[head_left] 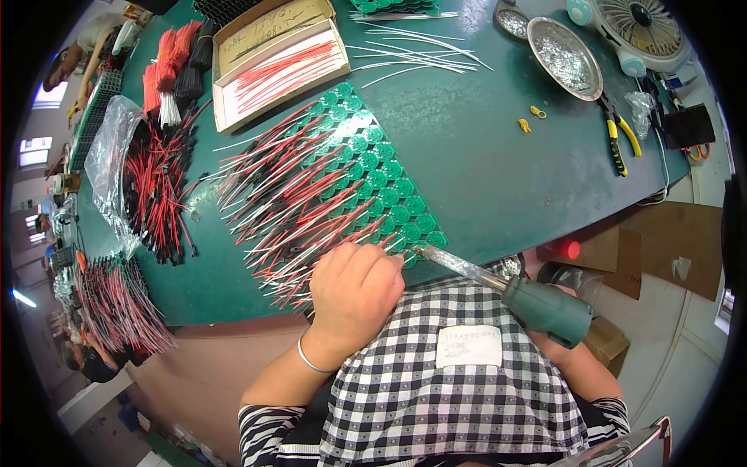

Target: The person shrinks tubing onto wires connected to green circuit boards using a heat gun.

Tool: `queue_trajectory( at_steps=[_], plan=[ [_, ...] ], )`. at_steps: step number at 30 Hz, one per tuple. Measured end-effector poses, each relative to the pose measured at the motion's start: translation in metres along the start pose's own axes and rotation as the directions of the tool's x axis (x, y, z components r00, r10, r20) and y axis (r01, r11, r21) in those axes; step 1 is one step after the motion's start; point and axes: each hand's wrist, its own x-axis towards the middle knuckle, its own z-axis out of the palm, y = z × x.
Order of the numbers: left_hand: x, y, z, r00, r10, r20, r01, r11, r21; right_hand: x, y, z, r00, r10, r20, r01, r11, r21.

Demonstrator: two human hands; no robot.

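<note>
My left hand (356, 292) is closed at the near edge of a panel of round green circuit boards (393, 187). Its fingertips are hidden, so whatever they pinch does not show; red and white wire ends come out beside the knuckles. My right hand (551, 352) is wrapped around the dark green handle of a soldering iron (467, 268). The iron's tip touches or nearly touches the panel's near corner, just right of my left fingers. Rows of red, white and black wires (299, 194) cover the panel's left side and fan out over the table.
A cardboard box of wires (342, 54) lies behind the panel, with loose white wires (420, 58) beside it. Farther right are a metal dish (564, 58), yellow-handled pliers (615, 144) and a fan (638, 31). Wire bundles (159, 183) lie left. Other people work at far left.
</note>
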Motion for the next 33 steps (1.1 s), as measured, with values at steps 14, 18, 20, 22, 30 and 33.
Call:
queue_trajectory(
  at_steps=[14,18,20,22,30,33],
  plan=[
    [-0.001,0.0,0.006,0.998,0.015,-0.057,-0.012,0.999,0.047,-0.001,0.001,0.003,1.0,0.007,-0.006,-0.007,0.999,-0.035],
    [-0.002,0.0,0.007,0.998,0.023,-0.059,-0.021,0.999,0.048,-0.001,0.004,0.004,1.0,-0.02,0.022,0.021,0.999,-0.047],
    [-0.002,-0.001,0.006,0.999,0.022,-0.048,-0.02,0.999,0.041,-0.002,0.004,0.004,0.999,-0.029,0.04,0.031,0.998,-0.056],
    [-0.002,-0.001,0.005,0.999,0.022,-0.035,-0.021,0.999,0.036,-0.002,0.005,0.004,1.0,0.013,-0.019,-0.015,0.994,-0.109],
    [0.001,0.0,0.006,0.999,0.019,-0.038,-0.018,0.999,0.032,-0.013,0.014,0.016,0.904,0.355,-0.24,-0.176,0.818,0.548],
    [-0.001,0.0,0.003,1.0,0.017,-0.023,-0.016,0.999,0.035,0.009,0.02,0.005,0.816,0.268,-0.512,-0.003,0.888,0.459]
  ],
)
